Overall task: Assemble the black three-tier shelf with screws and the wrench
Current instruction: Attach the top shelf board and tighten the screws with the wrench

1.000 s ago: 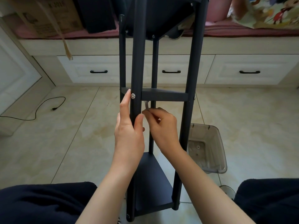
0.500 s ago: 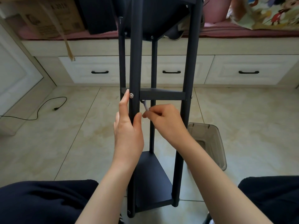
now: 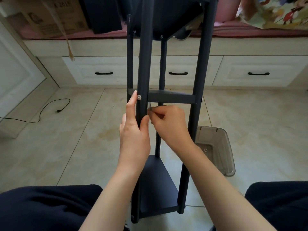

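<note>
The black three-tier shelf (image 3: 171,97) lies tilted between my knees, its legs running away from me. My left hand (image 3: 134,130) holds the near left leg, thumb on one side and fingers stretched up the other, the fingertip beside a silver screw (image 3: 139,97) at the middle tier. My right hand (image 3: 168,124) pinches the small silver wrench (image 3: 149,107), which points up behind that leg just under the middle tier. The wrench's tip is hidden by the leg.
A clear plastic bin (image 3: 216,147) with small hardware in it stands on the tiled floor to the right of the shelf. White drawers (image 3: 178,72) and a cushioned bench are ahead. A black cable (image 3: 50,110) lies on the left. My knees fill both lower corners.
My right hand has swung the wrench a little behind the leg, first up and then back down. My left hand has stayed on the leg.
</note>
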Motion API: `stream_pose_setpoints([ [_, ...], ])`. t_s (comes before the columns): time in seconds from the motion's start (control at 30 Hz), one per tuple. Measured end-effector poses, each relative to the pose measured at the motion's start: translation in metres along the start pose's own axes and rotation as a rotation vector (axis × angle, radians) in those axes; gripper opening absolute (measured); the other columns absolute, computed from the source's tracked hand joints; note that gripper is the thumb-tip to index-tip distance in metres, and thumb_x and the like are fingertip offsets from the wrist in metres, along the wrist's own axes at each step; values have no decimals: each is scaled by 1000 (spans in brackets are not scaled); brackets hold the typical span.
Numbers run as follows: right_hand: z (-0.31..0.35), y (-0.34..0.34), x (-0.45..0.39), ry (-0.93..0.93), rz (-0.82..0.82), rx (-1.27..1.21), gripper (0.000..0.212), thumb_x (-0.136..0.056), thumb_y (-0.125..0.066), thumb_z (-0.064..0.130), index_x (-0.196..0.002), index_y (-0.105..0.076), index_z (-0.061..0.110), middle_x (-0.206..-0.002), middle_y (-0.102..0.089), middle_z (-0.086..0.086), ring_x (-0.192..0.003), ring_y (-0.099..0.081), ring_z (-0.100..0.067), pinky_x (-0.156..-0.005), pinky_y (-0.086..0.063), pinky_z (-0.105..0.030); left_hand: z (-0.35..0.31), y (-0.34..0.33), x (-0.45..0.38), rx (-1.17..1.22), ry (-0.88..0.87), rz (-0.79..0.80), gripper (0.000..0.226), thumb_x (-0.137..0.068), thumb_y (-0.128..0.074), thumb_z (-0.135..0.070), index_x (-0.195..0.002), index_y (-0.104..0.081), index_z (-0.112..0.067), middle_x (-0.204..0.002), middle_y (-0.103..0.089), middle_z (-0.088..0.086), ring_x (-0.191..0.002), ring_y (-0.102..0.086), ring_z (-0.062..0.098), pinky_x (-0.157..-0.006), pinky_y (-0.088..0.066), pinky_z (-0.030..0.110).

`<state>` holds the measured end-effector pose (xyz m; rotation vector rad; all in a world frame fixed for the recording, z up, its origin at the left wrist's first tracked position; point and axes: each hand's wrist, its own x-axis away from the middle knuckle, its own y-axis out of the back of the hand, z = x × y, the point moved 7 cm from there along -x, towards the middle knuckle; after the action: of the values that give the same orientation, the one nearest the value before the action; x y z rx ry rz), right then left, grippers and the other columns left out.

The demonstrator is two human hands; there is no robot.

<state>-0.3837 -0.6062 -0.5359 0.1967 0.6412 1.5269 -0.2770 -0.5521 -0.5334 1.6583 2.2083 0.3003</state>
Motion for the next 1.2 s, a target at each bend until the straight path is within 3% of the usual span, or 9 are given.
stream_pose_setpoints([
  [0.13,-3,-5,1,39,-85,-32,18,-95,-63,19,-93,-79,11,-75,-72,3,-60,-55,1,-64,-42,-4,0,0,0,3,2,7,63,-105,-48,-20,-144,-22,-62,-128,-55,13,-115,-53,44,-99,-47,58],
  [0.27,-6,-9,1,75,-199,-53,15,-92,-67,15,-83,-77,9,-67,-68,6,-55,-53,0,-62,-43,-6,-2,-1,0,-2,-9,13,62,-104,-48,-21,-143,-22,-63,-128,-56,11,-116,-55,41,-100,-47,57],
  [0.43,-10,-16,-1,136,-296,-75,14,-89,-69,9,-79,-76,4,-66,-70,-5,-59,-61,-15,-60,-46,-21,-2,-2,-1,1,-6,20,63,-105,-48,-18,-144,-23,-61,-131,-55,11,-114,-54,45,-99,-47,58],
  [0.7,-14,-22,-5,160,-366,-92,8,-87,-69,5,-85,-77,3,-78,-75,-7,-70,-66,-13,-70,-43,-2,-4,-3,0,-1,-27,24,64,-105,-48,-21,-137,-21,-69,-131,-57,9,-116,-56,39,-100,-48,56],
  [0.83,-16,-20,-3,130,-331,-131,8,-89,-69,7,-88,-76,5,-79,-74,-6,-76,-63,-11,-70,-45,-5,-4,-3,0,-13,-22,31,63,-105,-47,-21,-139,-21,-67,-129,-57,10,-115,-56,39,-99,-48,56],
  [0.97,-19,-16,-1,85,-204,-138,12,-92,-66,13,-86,-75,7,-77,-72,-3,-75,-61,-13,-68,-49,-19,-5,-3,0,-20,-17,32,63,-105,-48,-21,-141,-22,-64,-129,-57,11,-114,-55,43,-98,-47,58],
  [1.2,-24,-4,11,-59,45,-153,17,-99,-56,19,-99,-73,15,-78,-62,20,-83,-59,2,-69,-45,-3,-6,-4,2,-26,-19,28,63,-104,-49,-21,-141,-21,-65,-130,-55,8,-110,-55,43,-96,-48,57],
])
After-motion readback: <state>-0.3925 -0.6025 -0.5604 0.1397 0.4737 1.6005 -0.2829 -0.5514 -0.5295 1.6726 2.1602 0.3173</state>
